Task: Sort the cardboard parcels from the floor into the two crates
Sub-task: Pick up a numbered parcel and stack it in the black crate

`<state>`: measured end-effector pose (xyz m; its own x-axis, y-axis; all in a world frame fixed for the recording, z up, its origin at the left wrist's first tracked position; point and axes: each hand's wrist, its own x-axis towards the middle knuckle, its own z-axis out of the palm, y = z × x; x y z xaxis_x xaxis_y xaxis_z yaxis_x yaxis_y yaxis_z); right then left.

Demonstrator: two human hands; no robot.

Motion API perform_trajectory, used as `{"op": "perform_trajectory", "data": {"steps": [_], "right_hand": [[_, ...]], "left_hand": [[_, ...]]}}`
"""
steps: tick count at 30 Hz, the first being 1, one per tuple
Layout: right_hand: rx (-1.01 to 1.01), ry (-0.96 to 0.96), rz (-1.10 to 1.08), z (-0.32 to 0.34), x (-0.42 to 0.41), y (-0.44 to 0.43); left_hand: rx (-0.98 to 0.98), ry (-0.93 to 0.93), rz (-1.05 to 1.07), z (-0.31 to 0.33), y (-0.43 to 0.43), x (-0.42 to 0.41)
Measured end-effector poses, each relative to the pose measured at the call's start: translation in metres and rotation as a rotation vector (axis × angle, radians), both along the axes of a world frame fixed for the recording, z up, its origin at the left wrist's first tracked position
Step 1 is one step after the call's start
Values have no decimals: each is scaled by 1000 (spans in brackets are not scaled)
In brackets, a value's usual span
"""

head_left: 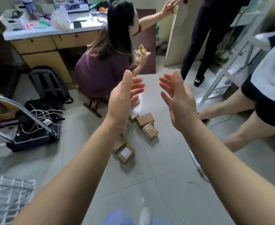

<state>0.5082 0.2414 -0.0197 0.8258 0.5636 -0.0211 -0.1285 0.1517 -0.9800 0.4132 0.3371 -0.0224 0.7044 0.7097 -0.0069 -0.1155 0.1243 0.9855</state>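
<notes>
Several small cardboard parcels lie on the grey tiled floor ahead of me. One parcel (145, 119) sits at the far end of the group, another (150, 131) just beside it, and a labelled one (126, 153) lies nearest. My left hand (123, 99) and my right hand (176, 99) are raised well above them, palms facing each other, fingers spread, holding nothing. My left forearm hides part of the group. A white grid-walled crate (6, 198) shows at the bottom left.
A person in purple (101, 69) crouches on a stool beyond the parcels. Someone in black trousers (203, 38) stands at the back. Bare legs (240, 124) cross in from the right. A black case with cables (37, 125) lies at the left, a desk (40, 43) behind it.
</notes>
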Motion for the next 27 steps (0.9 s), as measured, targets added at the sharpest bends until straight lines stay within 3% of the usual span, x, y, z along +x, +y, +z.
{"op": "perform_trajectory", "data": {"steps": [8, 16, 27], "right_hand": [[-57, 61, -84, -28, 87, 26], [-144, 73, -101, -60, 192, 107], [-291, 119, -38, -138, 312, 185]], "left_hand": [[-29, 22, -61, -24, 34, 101], [-96, 42, -36, -58, 120, 205], [-180, 226, 55, -131, 195, 304]]}}
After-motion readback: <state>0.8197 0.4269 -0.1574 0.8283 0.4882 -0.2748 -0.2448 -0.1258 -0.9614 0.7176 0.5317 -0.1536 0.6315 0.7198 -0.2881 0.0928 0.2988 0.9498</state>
